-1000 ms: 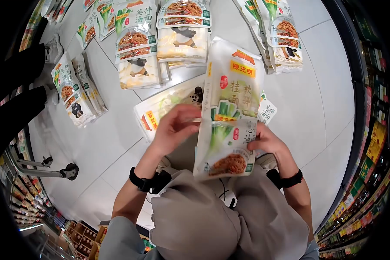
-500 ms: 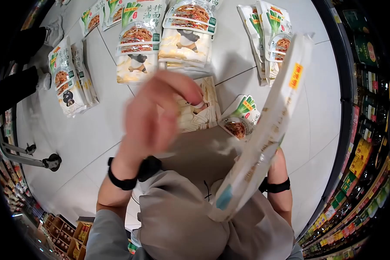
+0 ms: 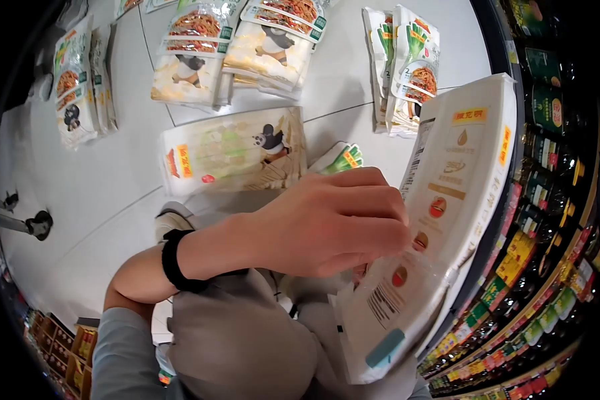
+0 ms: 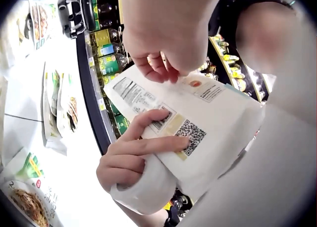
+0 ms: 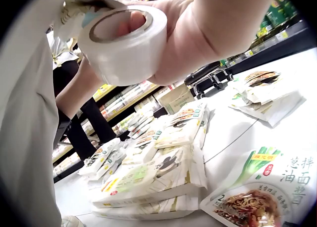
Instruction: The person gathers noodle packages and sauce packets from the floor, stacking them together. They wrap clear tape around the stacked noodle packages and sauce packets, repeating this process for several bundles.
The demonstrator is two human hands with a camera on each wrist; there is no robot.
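Note:
A white noodle pack (image 3: 460, 193) stands tilted above the lap, its printed back towards me. My right hand (image 4: 126, 160), hidden behind it in the head view, grips it with two fingers lying beside the QR code. A roll of clear tape (image 5: 124, 66) hangs on this hand, a finger showing through its core. My left hand (image 3: 307, 227) reaches across with curled fingers, fingertips on the pack's edge; I cannot tell whether they pinch anything there. Before my feet lie another noodle pack (image 3: 230, 150) with a panda print and a loose sauce pouch (image 3: 340, 160).
Paired noodle packs with sauce pouches (image 3: 193, 60) lie on the tiled floor (image 3: 113, 187) ahead, with more at the left (image 3: 77, 87) and a pair at the right (image 3: 407, 73). Shelves of bottles (image 3: 547, 220) run close along the right. A wheeled metal leg (image 3: 37, 223) stands at the left.
The held noodle pack has turned from its front face to its back and moved right. My left hand has gone from above the floor pack across to the held pack, uncovering the floor pack.

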